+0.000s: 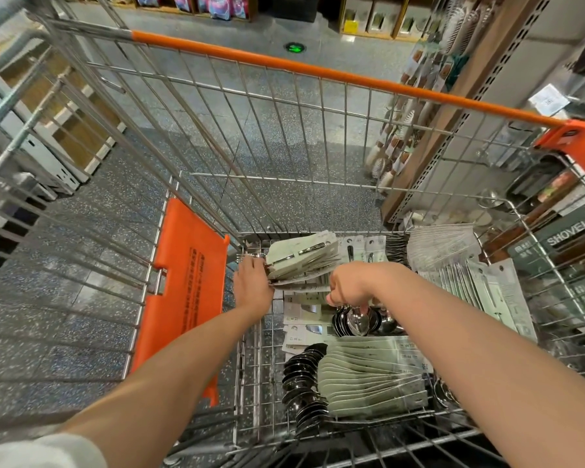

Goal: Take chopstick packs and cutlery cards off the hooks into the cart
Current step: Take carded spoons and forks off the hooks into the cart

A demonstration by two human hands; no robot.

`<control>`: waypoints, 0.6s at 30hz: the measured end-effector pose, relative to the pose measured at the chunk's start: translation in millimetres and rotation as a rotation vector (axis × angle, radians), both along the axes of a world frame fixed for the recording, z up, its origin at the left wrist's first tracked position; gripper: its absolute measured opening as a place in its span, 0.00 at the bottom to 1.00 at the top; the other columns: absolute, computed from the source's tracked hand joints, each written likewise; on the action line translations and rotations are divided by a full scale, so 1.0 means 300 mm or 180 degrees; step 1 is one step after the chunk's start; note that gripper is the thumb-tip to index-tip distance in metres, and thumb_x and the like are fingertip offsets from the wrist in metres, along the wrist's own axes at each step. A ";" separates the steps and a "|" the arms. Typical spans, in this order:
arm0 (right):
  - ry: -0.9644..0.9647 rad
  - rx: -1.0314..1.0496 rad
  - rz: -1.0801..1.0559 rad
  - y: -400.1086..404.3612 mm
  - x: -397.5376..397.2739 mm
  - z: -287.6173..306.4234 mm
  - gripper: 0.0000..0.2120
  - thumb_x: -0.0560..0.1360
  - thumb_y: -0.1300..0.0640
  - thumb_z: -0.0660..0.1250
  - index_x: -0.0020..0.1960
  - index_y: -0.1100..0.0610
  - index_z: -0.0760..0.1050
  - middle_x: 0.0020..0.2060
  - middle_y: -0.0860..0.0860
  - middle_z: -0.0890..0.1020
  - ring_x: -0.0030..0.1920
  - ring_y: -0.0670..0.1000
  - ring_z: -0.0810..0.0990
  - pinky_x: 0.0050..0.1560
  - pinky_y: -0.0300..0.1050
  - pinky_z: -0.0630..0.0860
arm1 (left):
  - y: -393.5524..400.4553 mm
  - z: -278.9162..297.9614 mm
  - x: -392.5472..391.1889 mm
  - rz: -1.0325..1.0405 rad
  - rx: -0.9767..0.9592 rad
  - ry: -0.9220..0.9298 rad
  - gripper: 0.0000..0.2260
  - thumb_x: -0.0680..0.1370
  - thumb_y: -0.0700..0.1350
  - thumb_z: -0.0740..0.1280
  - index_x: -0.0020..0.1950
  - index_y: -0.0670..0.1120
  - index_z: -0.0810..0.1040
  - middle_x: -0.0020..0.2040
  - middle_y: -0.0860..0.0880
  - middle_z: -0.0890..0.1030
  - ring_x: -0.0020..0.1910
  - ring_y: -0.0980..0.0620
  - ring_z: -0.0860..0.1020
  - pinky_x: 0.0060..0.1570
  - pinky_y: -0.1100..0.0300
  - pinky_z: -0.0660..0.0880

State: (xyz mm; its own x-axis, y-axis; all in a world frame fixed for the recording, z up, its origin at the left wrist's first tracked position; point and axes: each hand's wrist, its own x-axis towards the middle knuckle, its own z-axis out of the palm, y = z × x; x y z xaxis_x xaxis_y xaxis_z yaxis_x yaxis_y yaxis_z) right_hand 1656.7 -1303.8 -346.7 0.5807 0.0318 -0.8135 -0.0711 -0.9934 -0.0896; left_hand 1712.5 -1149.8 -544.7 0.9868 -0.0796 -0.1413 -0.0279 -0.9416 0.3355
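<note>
Both arms reach down into a wire shopping cart [196,184] with an orange handle. My left hand [252,285] grips the left edge of a fanned stack of pale green cutlery cards [301,261] at the cart's far end. My right hand [348,285] is closed around a bunch of carded steel spoons [360,320], bowls hanging down. A larger stack of green spoon cards [368,376] lies near me on the cart floor. White chopstick packs [443,248] lean along the right side.
An orange fold-down seat flap [186,285] hangs inside the cart at left. A pegboard rack with hanging brushes [419,106] and boxed goods marked SHOVEL [568,231] stand at right. White shelf units [41,143] are on the left, speckled floor beyond.
</note>
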 end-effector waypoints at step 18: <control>0.0127 0.0140 -0.0296 -0.030 0.019 -0.040 0.15 0.82 0.57 0.58 0.66 0.62 0.71 0.36 0.47 0.71 0.29 0.45 0.70 0.26 0.34 0.69 | 0.024 0.002 0.032 -0.0327 0.0505 0.0005 0.22 0.74 0.45 0.71 0.66 0.45 0.69 0.63 0.46 0.74 0.64 0.46 0.69 0.66 0.53 0.63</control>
